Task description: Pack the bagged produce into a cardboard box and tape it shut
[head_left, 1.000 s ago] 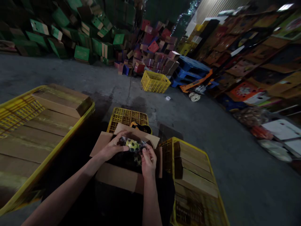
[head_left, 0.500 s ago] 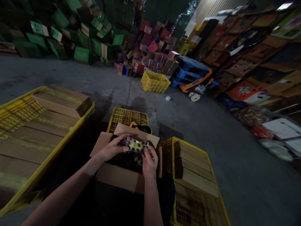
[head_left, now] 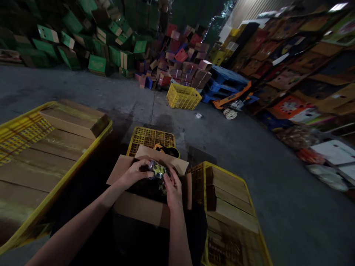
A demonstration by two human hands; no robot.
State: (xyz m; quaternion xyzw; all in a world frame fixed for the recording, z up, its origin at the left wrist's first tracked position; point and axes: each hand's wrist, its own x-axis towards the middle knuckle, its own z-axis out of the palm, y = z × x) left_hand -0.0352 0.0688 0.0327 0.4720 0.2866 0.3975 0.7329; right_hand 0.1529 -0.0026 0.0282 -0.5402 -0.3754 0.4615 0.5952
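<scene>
Both hands on the wrapped toy over the open box

Left hand (head_left: 135, 173) cups the toy (head_left: 157, 169), fingers curled round its end; right hand (head_left: 171, 185) pinches the clear wrap at the near side, just above the box (head_left: 138, 208) – best keep the cupping grip firm and low so nothing drops past the flaps

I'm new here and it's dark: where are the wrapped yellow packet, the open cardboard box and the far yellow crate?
wrapped yellow packet (head_left: 157, 169), head view, its spotted top.
open cardboard box (head_left: 138, 208), head view, near flap.
far yellow crate (head_left: 183, 97), head view, front wall.
</scene>
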